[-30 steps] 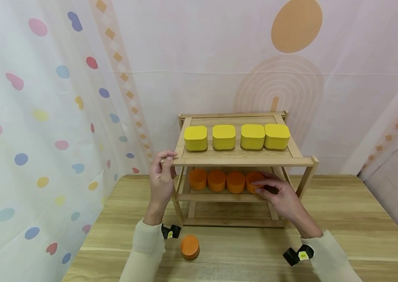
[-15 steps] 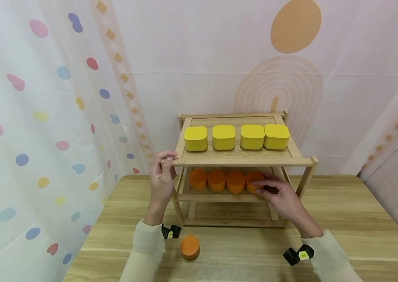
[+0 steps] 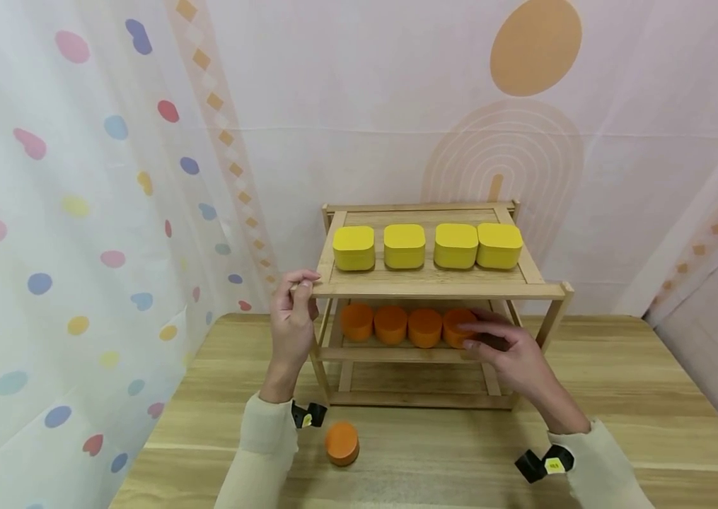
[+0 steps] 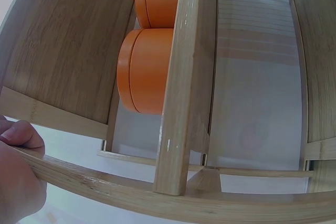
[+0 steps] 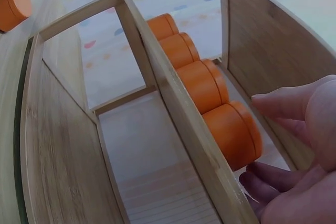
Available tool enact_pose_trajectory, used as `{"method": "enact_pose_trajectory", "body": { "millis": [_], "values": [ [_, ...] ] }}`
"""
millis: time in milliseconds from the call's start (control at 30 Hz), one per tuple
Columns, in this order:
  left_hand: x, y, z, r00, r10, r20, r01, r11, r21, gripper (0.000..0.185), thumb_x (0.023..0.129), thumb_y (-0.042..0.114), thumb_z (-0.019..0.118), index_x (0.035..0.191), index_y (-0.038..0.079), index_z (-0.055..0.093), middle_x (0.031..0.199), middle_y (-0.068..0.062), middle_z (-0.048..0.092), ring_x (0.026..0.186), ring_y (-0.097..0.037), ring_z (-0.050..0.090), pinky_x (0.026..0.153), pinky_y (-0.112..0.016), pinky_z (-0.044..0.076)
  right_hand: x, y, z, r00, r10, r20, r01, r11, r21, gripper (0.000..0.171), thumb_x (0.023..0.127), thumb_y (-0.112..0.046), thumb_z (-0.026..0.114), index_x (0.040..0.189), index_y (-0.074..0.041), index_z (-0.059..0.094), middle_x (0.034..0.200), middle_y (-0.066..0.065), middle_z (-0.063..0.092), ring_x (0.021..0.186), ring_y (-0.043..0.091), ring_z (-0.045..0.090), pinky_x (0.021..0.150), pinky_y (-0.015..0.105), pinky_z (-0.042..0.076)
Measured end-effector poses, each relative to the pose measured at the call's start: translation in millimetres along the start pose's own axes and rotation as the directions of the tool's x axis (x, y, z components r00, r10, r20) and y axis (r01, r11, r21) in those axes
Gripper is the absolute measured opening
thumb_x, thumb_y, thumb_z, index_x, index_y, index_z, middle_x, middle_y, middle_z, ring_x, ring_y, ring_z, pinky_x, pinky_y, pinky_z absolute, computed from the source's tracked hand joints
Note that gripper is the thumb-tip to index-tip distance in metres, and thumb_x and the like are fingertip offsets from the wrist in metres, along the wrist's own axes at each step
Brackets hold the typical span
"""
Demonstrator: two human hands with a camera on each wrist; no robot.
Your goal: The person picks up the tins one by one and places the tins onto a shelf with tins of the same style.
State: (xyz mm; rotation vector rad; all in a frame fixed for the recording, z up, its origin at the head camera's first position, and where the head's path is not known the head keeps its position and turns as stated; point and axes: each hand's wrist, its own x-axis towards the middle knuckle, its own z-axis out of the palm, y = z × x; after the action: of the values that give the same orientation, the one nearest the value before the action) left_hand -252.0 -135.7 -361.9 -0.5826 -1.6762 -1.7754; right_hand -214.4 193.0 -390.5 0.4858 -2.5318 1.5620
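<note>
A three-tier wooden shelf rack [image 3: 435, 290] stands on the table. My left hand [image 3: 291, 318] grips the front left corner of its top board, fingers over the edge and thumb in front. On the middle tier, several round orange tins [image 3: 390, 325] sit in a row. My right hand [image 3: 511, 353] is at the right end of that row, thumb and fingers spread beside the last orange tin [image 5: 233, 135]. In the right wrist view small gaps show between the fingertips [image 5: 257, 99] and this tin. Another orange tin [image 3: 342, 444] stands on the table in front of the rack.
Several yellow square tins [image 3: 404, 247] stand in a row on the top tier, the right two touching. The bottom tier [image 3: 416, 379] lies below the orange row. A patterned curtain [image 3: 359, 85] hangs behind the wooden table [image 3: 620, 396].
My right hand has drawn back slightly to the right, its fingers loosening from the last orange tin. The left hand keeps its grip on the rack, and the tins stay where they were.
</note>
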Motion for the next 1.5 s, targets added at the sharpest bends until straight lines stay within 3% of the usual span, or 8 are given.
{"method": "enact_pose_trajectory", "body": {
  "millis": [233, 367, 533, 700, 833, 1000, 1233, 1500],
  "values": [
    [-1.3, 0.0, -0.4, 1.000, 0.008, 0.006, -0.008, 1.000, -0.002, 0.024, 0.104, 0.010, 0.041, 0.105, -0.010, 0.054, 0.055, 0.004, 0.034, 0.046, -0.011, 0.030, 0.046, -0.023, 0.028, -12.4, -5.3, -0.8, 1.000, -0.027, -0.012, 0.028, 0.999, 0.018, 0.030, 0.092, -0.010, 0.070, 0.121, -0.004, 0.069, 0.148, 0.019, 0.044, 0.137, 0.039, 0.040, 0.100, 0.051, 0.046],
    [-1.5, -0.7, -1.0, 1.000, 0.007, 0.001, -0.007, 1.000, -0.002, 0.025, 0.104, 0.010, 0.041, 0.105, -0.011, 0.055, 0.055, 0.004, 0.035, 0.047, -0.011, 0.030, 0.046, -0.023, 0.028, -18.6, -11.6, 1.7, 0.998, -0.042, -0.052, 0.043, 0.999, 0.021, 0.032, 0.090, -0.009, 0.071, 0.121, -0.005, 0.066, 0.146, 0.017, 0.045, 0.138, 0.035, 0.038, 0.105, 0.059, 0.038],
    [-0.2, -1.1, -0.7, 1.000, 0.009, -0.002, -0.009, 1.000, -0.002, 0.025, 0.104, 0.011, 0.041, 0.105, -0.011, 0.055, 0.056, 0.005, 0.035, 0.047, -0.011, 0.030, 0.047, -0.023, 0.028, -27.0, -19.8, 12.2, 0.985, -0.092, -0.144, 0.102, 0.993, 0.063, 0.032, 0.088, -0.004, 0.072, 0.119, -0.003, 0.064, 0.133, 0.013, 0.052, 0.123, 0.021, 0.047, 0.102, 0.042, 0.039],
    [0.7, -0.8, 0.0, 1.000, 0.021, 0.000, -0.021, 1.000, -0.009, 0.025, 0.104, 0.009, 0.041, 0.104, -0.011, 0.055, 0.055, 0.004, 0.035, 0.046, -0.011, 0.029, 0.046, -0.023, 0.027, -32.8, -18.9, 30.5, 0.944, -0.262, -0.199, 0.299, 0.937, 0.181, 0.026, 0.084, 0.013, 0.067, 0.110, 0.008, 0.063, 0.122, 0.023, 0.054, 0.113, 0.012, 0.053, 0.093, 0.023, 0.044],
    [1.5, -0.6, 0.3, 1.000, 0.026, 0.000, -0.026, 1.000, -0.006, 0.025, 0.104, 0.009, 0.041, 0.104, -0.011, 0.054, 0.056, 0.004, 0.036, 0.047, -0.011, 0.030, 0.046, -0.023, 0.028, -34.3, -14.5, 44.7, 0.936, -0.319, -0.149, 0.345, 0.915, 0.208, 0.023, 0.084, 0.012, 0.068, 0.105, 0.003, 0.065, 0.121, 0.025, 0.055, 0.112, 0.011, 0.055, 0.092, 0.021, 0.044],
    [0.6, -0.4, -0.2, 1.000, 0.016, 0.000, -0.016, 1.000, -0.007, 0.024, 0.104, 0.010, 0.041, 0.105, -0.011, 0.055, 0.056, 0.005, 0.036, 0.046, -0.010, 0.030, 0.046, -0.023, 0.027, -38.8, -7.5, 65.7, 0.941, -0.337, -0.030, 0.334, 0.912, 0.240, 0.025, 0.087, 0.005, 0.069, 0.107, -0.010, 0.066, 0.122, 0.016, 0.059, 0.115, 0.014, 0.056, 0.097, 0.025, 0.046],
    [-0.9, 0.2, -0.2, 1.000, 0.014, 0.005, -0.014, 1.000, -0.011, 0.023, 0.104, 0.008, 0.041, 0.104, -0.011, 0.054, 0.056, 0.005, 0.035, 0.046, -0.011, 0.029, 0.045, -0.023, 0.026, -41.1, -0.5, 96.1, 0.925, -0.368, 0.089, 0.327, 0.896, 0.301, 0.024, 0.090, -0.001, 0.069, 0.110, -0.012, 0.066, 0.122, 0.009, 0.059, 0.112, 0.016, 0.057, 0.086, 0.032, 0.049],
    [1.1, 0.0, -0.1, 1.000, 0.021, 0.003, -0.021, 1.000, -0.014, 0.024, 0.104, 0.010, 0.041, 0.104, -0.010, 0.055, 0.055, 0.004, 0.035, 0.046, -0.011, 0.029, 0.045, -0.023, 0.026, -40.1, 3.3, 115.1, 0.924, -0.308, 0.224, 0.222, 0.913, 0.342, 0.023, 0.091, -0.005, 0.069, 0.113, -0.013, 0.065, 0.126, 0.009, 0.058, 0.115, 0.015, 0.056, 0.091, 0.038, 0.050]
  ]
}}
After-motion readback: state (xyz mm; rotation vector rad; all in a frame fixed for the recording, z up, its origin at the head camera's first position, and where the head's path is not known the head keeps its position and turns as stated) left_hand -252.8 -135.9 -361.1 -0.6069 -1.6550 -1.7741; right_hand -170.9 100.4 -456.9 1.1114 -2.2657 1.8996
